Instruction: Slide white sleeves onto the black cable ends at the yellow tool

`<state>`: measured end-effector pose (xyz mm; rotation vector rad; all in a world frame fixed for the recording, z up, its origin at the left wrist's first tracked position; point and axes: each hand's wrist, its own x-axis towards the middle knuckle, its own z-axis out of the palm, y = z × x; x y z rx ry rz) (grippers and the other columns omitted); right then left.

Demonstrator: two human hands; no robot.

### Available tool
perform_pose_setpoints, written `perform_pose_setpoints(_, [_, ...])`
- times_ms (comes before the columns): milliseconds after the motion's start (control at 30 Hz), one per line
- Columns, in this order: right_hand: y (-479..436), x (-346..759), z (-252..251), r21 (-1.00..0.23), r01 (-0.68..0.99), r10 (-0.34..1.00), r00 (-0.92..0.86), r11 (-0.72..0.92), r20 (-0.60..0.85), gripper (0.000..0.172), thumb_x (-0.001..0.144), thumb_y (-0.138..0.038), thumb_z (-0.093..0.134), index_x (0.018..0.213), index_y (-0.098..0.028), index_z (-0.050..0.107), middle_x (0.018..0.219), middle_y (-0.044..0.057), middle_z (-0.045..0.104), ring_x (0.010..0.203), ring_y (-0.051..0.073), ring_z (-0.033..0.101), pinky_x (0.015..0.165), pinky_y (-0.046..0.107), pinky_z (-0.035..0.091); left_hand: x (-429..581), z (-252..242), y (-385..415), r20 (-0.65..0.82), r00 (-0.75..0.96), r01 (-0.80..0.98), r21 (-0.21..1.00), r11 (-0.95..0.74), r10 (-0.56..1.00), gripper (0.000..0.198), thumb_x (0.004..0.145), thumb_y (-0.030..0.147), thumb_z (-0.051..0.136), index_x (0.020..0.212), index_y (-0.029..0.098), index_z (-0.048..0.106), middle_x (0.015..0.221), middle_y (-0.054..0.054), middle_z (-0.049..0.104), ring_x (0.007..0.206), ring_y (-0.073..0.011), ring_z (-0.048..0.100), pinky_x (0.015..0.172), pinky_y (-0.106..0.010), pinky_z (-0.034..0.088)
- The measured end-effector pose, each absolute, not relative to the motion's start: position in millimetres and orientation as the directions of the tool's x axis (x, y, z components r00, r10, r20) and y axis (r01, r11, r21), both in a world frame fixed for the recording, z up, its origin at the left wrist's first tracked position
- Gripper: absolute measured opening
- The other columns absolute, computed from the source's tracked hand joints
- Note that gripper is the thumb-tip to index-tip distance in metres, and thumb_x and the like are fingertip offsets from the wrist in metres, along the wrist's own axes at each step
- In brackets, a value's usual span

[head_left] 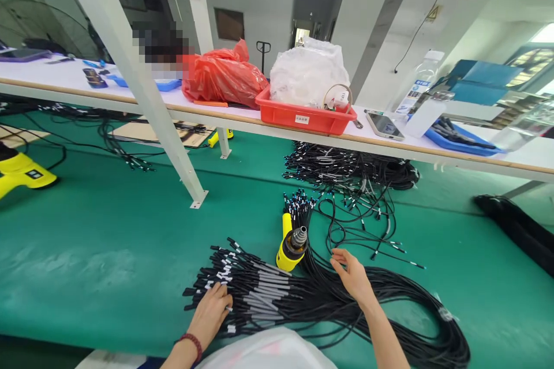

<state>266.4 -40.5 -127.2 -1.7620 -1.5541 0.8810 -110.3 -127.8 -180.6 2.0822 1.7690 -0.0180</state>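
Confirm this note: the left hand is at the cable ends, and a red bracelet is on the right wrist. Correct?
Not quite: the head view shows the red bracelet on the left wrist. The left hand is indeed at the cable ends.

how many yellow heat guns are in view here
3: one heat gun stands nozzle-up by the black cables; a second is cut off at the left edge; apparently a third, farther back, partly hidden by a shelf leg. More may be hidden.

The cables (pixel 318 295) are black and grey, the mat (pixel 121 236) green.
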Motion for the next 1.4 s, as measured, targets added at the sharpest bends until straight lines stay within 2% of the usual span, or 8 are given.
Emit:
perform_pose_setpoints(200, [-47, 263, -107, -0.828, 0.558, 0.999, 0.032, -0.05, -0.039, 0.031, 0.078, -0.041, 0.056, 0.097, -0.018, 0.067, 0.096, 0.012, 0.073, 0.093, 0.028, 0.068, 0.078, 0.04, 0.054, -120, -157, -122, -0.315, 0.284, 0.937, 0.291, -0.193, 0.906, 0.02, 0.08, 0.006, 0.051, 0.077, 0.021, 0.065, 0.092, -0.004, 0.069, 0.098, -0.0243, 0.061, 0.095, -0.04, 0.043])
perform_pose_setpoints(400, [-51, 268, -54, -0.841, 0.541, 1.0, -0.014, 0.002, -0.006, 0.031, 0.086, -0.041, 0.055, 0.105, -0.019, 0.065, 0.099, 0.01, 0.071, 0.095, 0.025, 0.066, 0.088, 0.039, 0.051, -134, -80, -106, -0.284, 0.34, 0.919, 0.305, -0.252, 0.896, 0.029, 0.089, 0.012, 0.036, 0.081, 0.02, 0.063, 0.09, -0.009, 0.067, 0.084, -0.0244, 0.061, 0.079, -0.037, 0.046])
perform_pose_setpoints(600, [-70, 224, 24, -0.89, 0.442, 0.975, -0.222, 0.115, 0.015, 0.025, 0.092, -0.034, 0.053, 0.112, -0.024, 0.063, 0.103, 0.005, 0.069, 0.099, 0.021, 0.063, 0.092, 0.035, 0.047, -101, 11, -92, -0.037, 0.496, 0.771, 0.478, -0.42, 0.868, 0.021, 0.096, 0.033, 0.04, 0.089, 0.028, 0.059, 0.09, -0.001, 0.064, 0.083, -0.0204, 0.059, 0.081, -0.031, 0.045])
perform_pose_setpoints(733, [-83, 193, 55, -0.853, 0.468, 0.908, -0.419, 0.23, 0.015, 0.033, 0.092, -0.028, 0.055, 0.125, -0.029, 0.053, 0.118, 0.003, 0.064, 0.112, 0.02, 0.056, 0.1, 0.034, 0.039, -58, 45, -83, 0.1, 0.561, 0.66, 0.545, -0.517, 0.822, 0.02, 0.098, 0.032, 0.038, 0.093, 0.028, 0.057, 0.091, 0.0, 0.063, 0.084, -0.0193, 0.058, 0.079, -0.028, 0.045])
perform_pose_setpoints(833, [-83, 184, 65, -0.818, 0.497, 0.865, -0.502, 0.291, 0.003, 0.022, 0.094, -0.025, 0.051, 0.115, -0.027, 0.054, 0.106, 0.002, 0.064, 0.1, 0.019, 0.057, 0.091, 0.031, 0.042, -32, 57, -73, 0.173, 0.585, 0.604, 0.559, -0.568, 0.792, 0.022, 0.099, 0.03, 0.035, 0.093, 0.026, 0.056, 0.09, -0.001, 0.063, 0.082, -0.0182, 0.057, 0.076, -0.028, 0.044])
perform_pose_setpoints(933, [-76, 184, 69, -0.795, 0.525, 0.893, -0.448, 0.305, 0.046, 0.007, 0.095, -0.022, 0.045, 0.097, -0.023, 0.052, 0.085, -0.001, 0.06, 0.079, 0.015, 0.054, 0.074, 0.026, 0.042, -18, 62, -62, 0.193, 0.593, 0.586, 0.562, -0.584, 0.781, 0.024, 0.1, 0.031, 0.034, 0.092, 0.025, 0.056, 0.09, -0.001, 0.064, 0.081, -0.0177, 0.058, 0.074, -0.028, 0.044])
perform_pose_setpoints(1067, [-66, 188, 67, -0.797, 0.523, 0.919, -0.382, 0.302, 0.097, 0.014, 0.095, -0.02, 0.044, 0.082, -0.021, 0.049, 0.078, -0.003, 0.055, 0.071, 0.013, 0.048, 0.065, 0.023, 0.037, -13, 59, -51, 0.203, 0.558, 0.616, 0.547, -0.566, 0.804, 0.024, 0.1, 0.032, 0.035, 0.095, 0.024, 0.057, 0.09, -0.002, 0.065, 0.08, -0.0183, 0.058, 0.072, -0.029, 0.044])
perform_pose_setpoints(1400, [-62, 196, 46, -0.848, 0.477, 0.941, -0.333, 0.23, 0.068, 0.011, 0.092, -0.018, 0.048, 0.082, -0.02, 0.052, 0.073, -0.004, 0.054, 0.067, 0.012, 0.048, 0.061, 0.021, 0.034, -5, 41, -44, 0.186, 0.537, 0.642, 0.543, -0.541, 0.823, 0.022, 0.099, 0.032, 0.039, 0.089, 0.023, 0.057, 0.086, -0.001, 0.064, 0.079, -0.0177, 0.058, 0.071, -0.028, 0.044])
